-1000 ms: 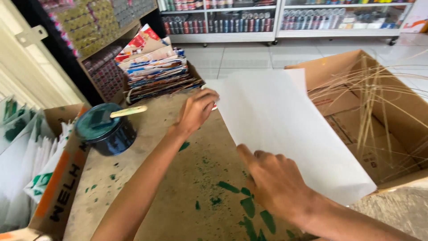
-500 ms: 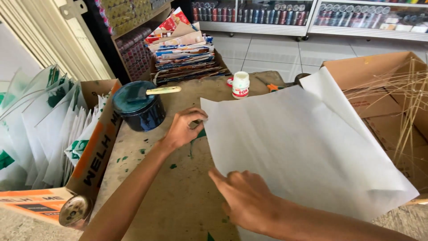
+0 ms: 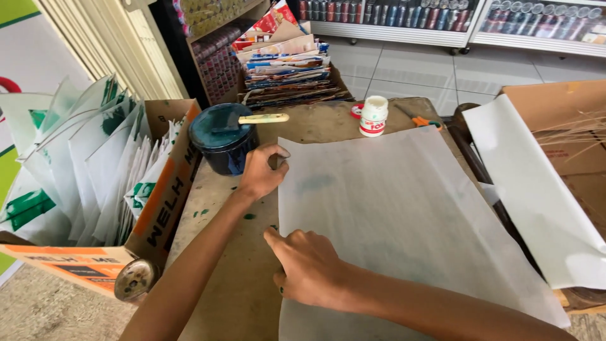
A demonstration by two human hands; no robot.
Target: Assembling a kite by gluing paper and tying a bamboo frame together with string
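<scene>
A large white paper sheet (image 3: 404, 215) lies flat on the brown, paint-stained table (image 3: 233, 278). My left hand (image 3: 262, 173) is curled on the sheet's far left corner, beside a dark teal paint tin (image 3: 218, 148) with a brush (image 3: 262, 118) resting across its top. My right hand (image 3: 309, 268) grips the sheet's left edge nearer to me, knuckles up and fingers bent over the edge. Green paint spots (image 3: 249, 216) mark the table between my arms.
A cardboard box (image 3: 167, 189) of white and green sheets stands at left, with a small round can (image 3: 134, 281) below it. A white glue bottle (image 3: 374, 115), orange scissors (image 3: 421, 120) and stacked magazines (image 3: 290, 69) lie beyond. At right, another white sheet (image 3: 536, 189) drapes over a box of thin sticks (image 3: 571, 136).
The sheet, lifted and curled before, has come down flat on the table. Both hands moved with its left edge, and the view has shifted right and closer.
</scene>
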